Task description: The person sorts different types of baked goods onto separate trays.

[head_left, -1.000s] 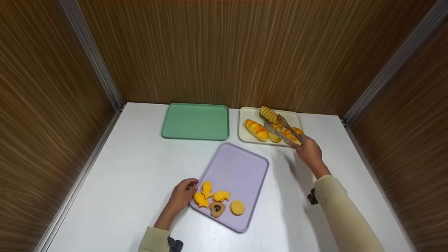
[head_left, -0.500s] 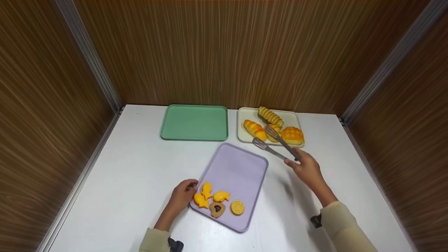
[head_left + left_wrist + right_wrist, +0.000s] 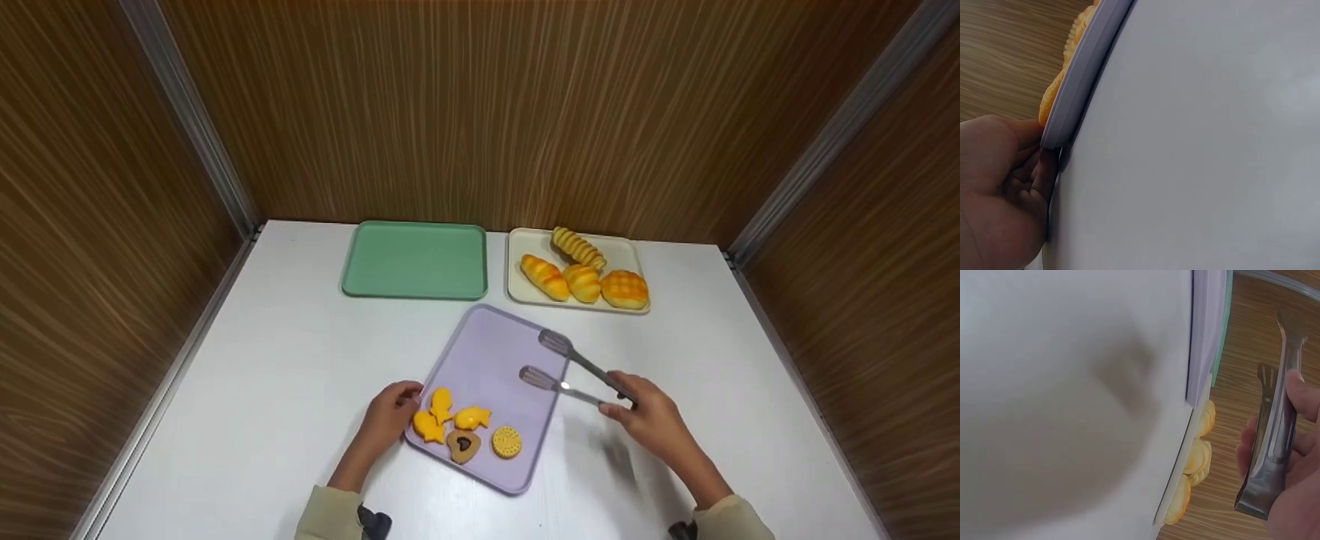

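Note:
In the head view my left hand (image 3: pixel 390 414) grips the left rim of a purple tray (image 3: pixel 499 337); the left wrist view shows its fingers (image 3: pixel 1030 132) at the tray's edge. Toward the near end of that tray lie several yellow fish-shaped pieces (image 3: pixel 472 418), a brown heart-shaped cookie (image 3: pixel 463 445) and a round yellow biscuit (image 3: pixel 506 442). My right hand (image 3: pixel 651 416) holds metal tongs (image 3: pixel 596 370), their two slotted ends spread over the right side of the purple tray with nothing between them. In the right wrist view the tongs (image 3: pixel 1275 439) lie between thumb and fingers.
At the back right, a cream tray (image 3: pixel 525 238) carries a ridged spiral bread (image 3: pixel 578 248), a long loaf (image 3: pixel 545 277), a small striped roll (image 3: pixel 583 283) and a cross-scored bun (image 3: pixel 625 289). Left of it lies a bare green tray (image 3: pixel 416 259). Wood-grain walls (image 3: pixel 480 112) enclose the white table (image 3: pixel 285 360).
My right hand has drawn the tongs back from the breads on the cream tray, toward me, to over the purple tray. The left hand stays at the purple tray's rim.

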A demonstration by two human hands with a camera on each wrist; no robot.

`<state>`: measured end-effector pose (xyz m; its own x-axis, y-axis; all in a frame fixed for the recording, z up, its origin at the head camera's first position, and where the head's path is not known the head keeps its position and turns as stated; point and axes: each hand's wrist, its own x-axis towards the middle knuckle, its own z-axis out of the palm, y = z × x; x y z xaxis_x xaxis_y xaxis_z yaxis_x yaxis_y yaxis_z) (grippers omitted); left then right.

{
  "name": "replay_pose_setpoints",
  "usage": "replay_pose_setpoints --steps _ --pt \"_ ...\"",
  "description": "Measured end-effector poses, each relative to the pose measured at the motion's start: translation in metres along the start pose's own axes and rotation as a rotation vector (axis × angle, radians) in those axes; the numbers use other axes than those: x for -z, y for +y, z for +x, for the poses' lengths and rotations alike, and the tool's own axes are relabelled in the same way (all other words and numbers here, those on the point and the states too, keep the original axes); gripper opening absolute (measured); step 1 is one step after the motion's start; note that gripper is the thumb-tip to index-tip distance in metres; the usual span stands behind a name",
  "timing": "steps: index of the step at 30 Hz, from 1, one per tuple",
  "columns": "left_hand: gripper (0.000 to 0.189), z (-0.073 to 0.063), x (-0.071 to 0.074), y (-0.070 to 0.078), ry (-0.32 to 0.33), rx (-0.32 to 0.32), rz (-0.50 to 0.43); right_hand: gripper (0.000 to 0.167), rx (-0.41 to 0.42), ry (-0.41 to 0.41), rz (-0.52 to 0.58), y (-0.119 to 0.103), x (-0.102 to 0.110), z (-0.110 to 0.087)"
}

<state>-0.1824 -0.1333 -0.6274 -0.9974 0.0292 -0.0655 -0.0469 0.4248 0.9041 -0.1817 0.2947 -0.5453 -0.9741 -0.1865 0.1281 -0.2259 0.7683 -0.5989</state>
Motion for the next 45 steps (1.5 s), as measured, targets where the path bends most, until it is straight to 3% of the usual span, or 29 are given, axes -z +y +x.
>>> replay_pose_setpoints --steps 12,19,26,30,35,45 --pt "0.027 0.001 0.0 -0.001 -0.004 0.002 0.009 0.048 0.189 -0.151 0.008 0.003 -0.014 -0.034" --pt "0.027 0.0 -0.001 -0.001 -0.002 0.014 0.007 0.046 0.226 -0.132 0.013 0.009 -0.021 -0.042" --pt "0.026 0.001 0.0 -0.003 0.007 -0.043 -0.018 0.045 0.206 -0.167 -0.018 0.008 -0.026 -0.045" --pt "0.026 0.0 0.0 -0.003 0.015 -0.039 -0.007 0.04 0.22 -0.171 -0.027 0.009 -0.029 -0.044" --pt "0.025 0.0 -0.001 -0.004 0.019 -0.046 0.0 0.037 0.242 -0.147 -0.04 0.01 -0.031 -0.045" --pt "0.027 0.0 -0.001 -0.003 0.001 0.002 0.002 0.036 0.326 -0.043 -0.016 0.013 -0.039 -0.043"
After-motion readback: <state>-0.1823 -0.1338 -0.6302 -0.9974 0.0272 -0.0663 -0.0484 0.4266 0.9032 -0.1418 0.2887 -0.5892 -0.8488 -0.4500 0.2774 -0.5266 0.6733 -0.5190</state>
